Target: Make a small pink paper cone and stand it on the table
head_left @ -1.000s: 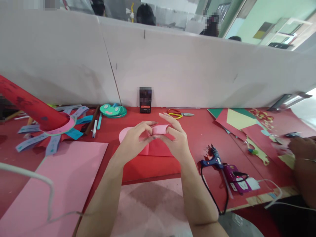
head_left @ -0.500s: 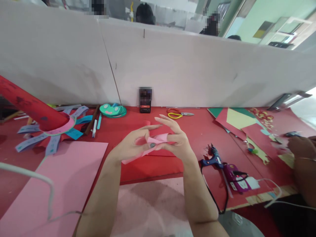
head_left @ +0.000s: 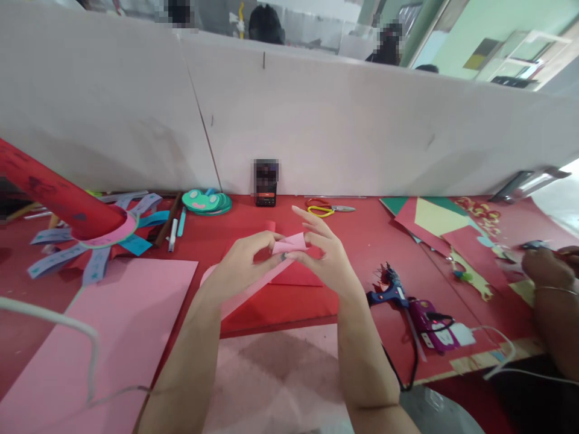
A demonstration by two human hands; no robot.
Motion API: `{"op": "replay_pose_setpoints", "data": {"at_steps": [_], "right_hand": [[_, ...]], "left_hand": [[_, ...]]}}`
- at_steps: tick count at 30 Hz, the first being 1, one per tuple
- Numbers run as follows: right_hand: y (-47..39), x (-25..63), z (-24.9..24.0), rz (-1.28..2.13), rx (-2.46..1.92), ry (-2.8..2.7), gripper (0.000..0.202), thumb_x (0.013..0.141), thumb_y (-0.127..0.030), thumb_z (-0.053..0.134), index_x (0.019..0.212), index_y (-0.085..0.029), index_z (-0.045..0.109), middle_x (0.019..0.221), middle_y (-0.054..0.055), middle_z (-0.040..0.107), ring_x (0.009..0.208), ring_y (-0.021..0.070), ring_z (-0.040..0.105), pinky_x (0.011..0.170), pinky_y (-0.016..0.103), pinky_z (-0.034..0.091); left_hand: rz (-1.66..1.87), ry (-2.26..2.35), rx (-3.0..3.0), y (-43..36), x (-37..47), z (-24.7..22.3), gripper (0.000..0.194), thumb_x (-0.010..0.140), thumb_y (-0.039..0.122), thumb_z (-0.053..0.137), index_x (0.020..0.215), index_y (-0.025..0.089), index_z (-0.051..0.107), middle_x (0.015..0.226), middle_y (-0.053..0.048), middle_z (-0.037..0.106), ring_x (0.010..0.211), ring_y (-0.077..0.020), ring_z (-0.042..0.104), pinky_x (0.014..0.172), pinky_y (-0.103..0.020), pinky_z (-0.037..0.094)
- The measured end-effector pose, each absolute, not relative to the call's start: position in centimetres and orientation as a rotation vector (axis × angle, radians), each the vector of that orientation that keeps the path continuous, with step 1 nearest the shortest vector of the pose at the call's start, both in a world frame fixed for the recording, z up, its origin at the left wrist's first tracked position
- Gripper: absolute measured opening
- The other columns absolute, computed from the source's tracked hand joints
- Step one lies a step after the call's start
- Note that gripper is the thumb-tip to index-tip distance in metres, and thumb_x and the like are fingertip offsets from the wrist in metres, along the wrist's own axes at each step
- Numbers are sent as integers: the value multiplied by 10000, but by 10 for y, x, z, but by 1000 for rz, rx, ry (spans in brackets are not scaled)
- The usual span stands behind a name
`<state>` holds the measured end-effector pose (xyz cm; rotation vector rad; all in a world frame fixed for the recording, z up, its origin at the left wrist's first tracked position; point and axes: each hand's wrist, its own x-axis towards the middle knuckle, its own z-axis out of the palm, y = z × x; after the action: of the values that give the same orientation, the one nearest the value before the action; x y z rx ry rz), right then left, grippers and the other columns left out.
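Note:
A pink paper strip point(head_left: 289, 243) is folded or rolled at one end between my two hands, and its long tail slants down to the left under my left hand. My left hand point(head_left: 246, 262) pinches the left side of the fold, thumb at the front. On the right side, my right hand point(head_left: 326, 256) grips the fold between thumb and fingers, with its upper fingers raised. Red paper point(head_left: 275, 307) lies below both hands on the red table point(head_left: 357, 241).
Pink sheet point(head_left: 122, 325) and red tube point(head_left: 58, 199) at left; green frog cutouts point(head_left: 205, 202), phone point(head_left: 266, 184) and scissors point(head_left: 323, 208) at back. Glue gun point(head_left: 389, 292), purple device point(head_left: 434, 328) and coloured papers point(head_left: 438, 220) at right, near another person's hand point(head_left: 549, 268).
The pink strip's folded end now stands up between my fingertips, and more of its tail shows at the left. My hands have shifted slightly. The other person's hand moved a little left.

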<state>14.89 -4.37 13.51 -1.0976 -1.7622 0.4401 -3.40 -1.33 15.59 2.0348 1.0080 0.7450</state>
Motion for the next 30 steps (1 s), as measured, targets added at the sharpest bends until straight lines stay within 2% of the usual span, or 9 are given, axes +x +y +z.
{"op": "replay_pose_setpoints", "data": {"at_steps": [5, 8, 14, 19, 21, 26, 30], "right_hand": [[-45, 146, 137, 498, -1126, -1711, 122, 838, -291, 595, 754, -225, 654, 1364, 39, 506, 1243, 208, 483, 1042, 418, 414], [-46, 148, 138, 484, -1136, -1716, 140, 818, -288, 622, 702, -222, 663, 1310, 36, 556, 1225, 209, 498, 1035, 413, 416], [-45, 148, 137, 417, -1068, -1722, 198, 790, -302, 655, 609, -221, 643, 1220, 37, 624, 1219, 233, 507, 1011, 433, 430], [-42, 150, 134, 423, -970, -1767, 160, 788, -302, 658, 642, -238, 668, 1264, 25, 597, 1231, 239, 497, 1012, 440, 432], [-42, 151, 134, 424, -956, -1780, 129, 788, -316, 657, 681, -248, 684, 1283, 19, 583, 1248, 242, 481, 1029, 446, 417], [-44, 151, 137, 447, -1073, -1751, 184, 789, -340, 651, 640, -233, 662, 1309, 25, 561, 1227, 238, 498, 1013, 433, 433], [-44, 149, 137, 454, -1134, -1689, 95, 798, -321, 642, 758, -246, 683, 1310, 25, 557, 1210, 214, 510, 1042, 427, 407]], "left_hand": [[778, 964, 1990, -16, -32, 158, 225, 831, 406, 530, 717, 212, 547, 1011, -27, 671, 920, -188, 612, 759, -306, 474], [804, 948, 1947, -17, -31, 159, 233, 841, 395, 521, 703, 209, 549, 1045, -30, 671, 966, -188, 613, 779, -302, 480], [759, 1052, 1919, -15, -34, 158, 254, 849, 435, 505, 753, 209, 574, 1028, -3, 682, 930, -189, 617, 786, -305, 475], [723, 894, 1829, -10, -36, 152, 286, 841, 438, 518, 682, 204, 478, 1080, -11, 670, 1014, -192, 598, 830, -301, 466], [684, 906, 1830, -9, -35, 151, 287, 836, 454, 518, 696, 207, 475, 1038, -12, 675, 964, -189, 609, 800, -304, 473], [710, 1017, 1891, -13, -33, 156, 286, 789, 478, 573, 726, 208, 502, 924, 16, 664, 814, -154, 599, 707, -272, 463], [774, 1101, 2016, -15, -33, 158, 288, 812, 454, 551, 700, 205, 460, 745, 41, 601, 702, -127, 548, 613, -239, 419]]}}
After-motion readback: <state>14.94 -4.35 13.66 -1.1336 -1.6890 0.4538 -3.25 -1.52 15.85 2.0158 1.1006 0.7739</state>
